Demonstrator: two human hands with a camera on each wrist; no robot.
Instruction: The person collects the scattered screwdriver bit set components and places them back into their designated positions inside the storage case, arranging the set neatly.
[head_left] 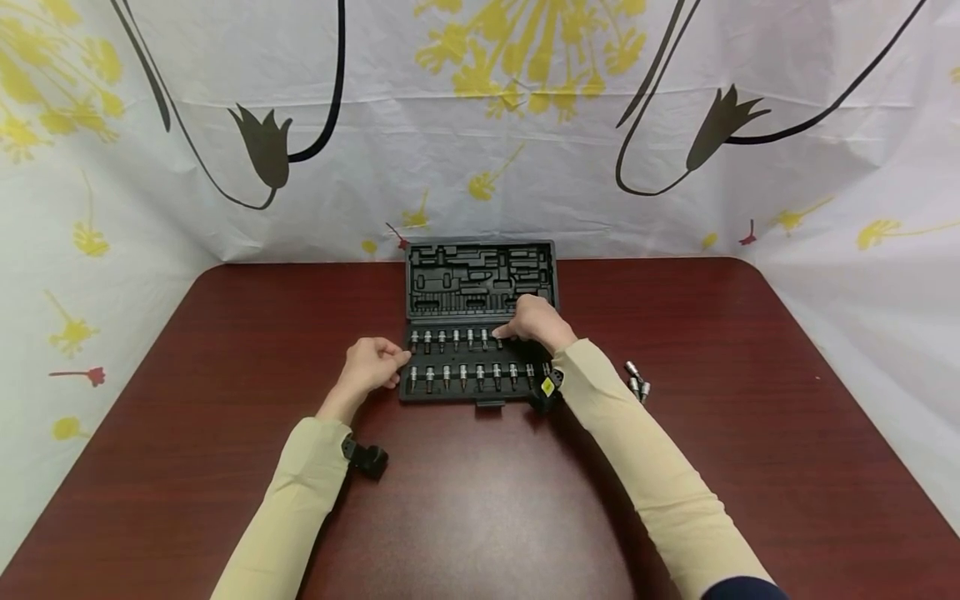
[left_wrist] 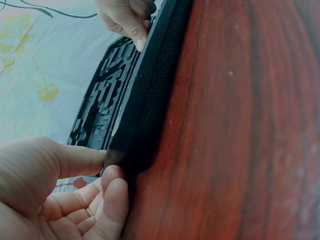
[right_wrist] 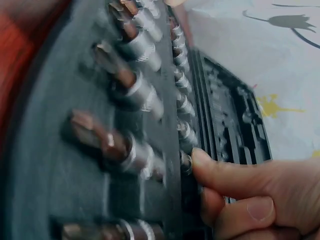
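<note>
An open black socket case lies on the table, with two rows of silver bit sockets standing in its near half. My left hand pinches the case's left edge between thumb and fingers, as the left wrist view shows up close. Over the right end of the back row is my right hand. Its thumb touches a bit socket seated in that row, while the other fingers are curled. How far those fingers reach round the socket is partly hidden. The front-row bit sockets appear blurred in the right wrist view.
Several loose bit sockets lie on the dark red table to the right of the case, beside the right forearm. The moulded lid leans back near a white patterned cloth behind the table.
</note>
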